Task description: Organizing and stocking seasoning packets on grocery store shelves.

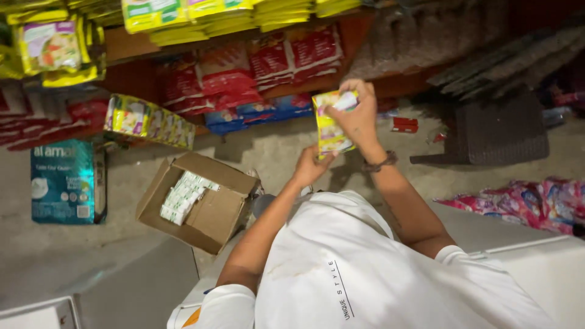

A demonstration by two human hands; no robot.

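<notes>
Centre-right of the frame: both hands grip a stack of yellow sachet packets. The left hand supports the stack's lower edge; the right hand clamps its upper end — fingers closed over it. Lower left, an open cardboard box holds small white-and-green packets.

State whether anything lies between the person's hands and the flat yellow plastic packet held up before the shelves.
Nothing visible does: the left hand grips the lower edge of the flat yellow plastic packet, and the right hand pinches its top.
</notes>
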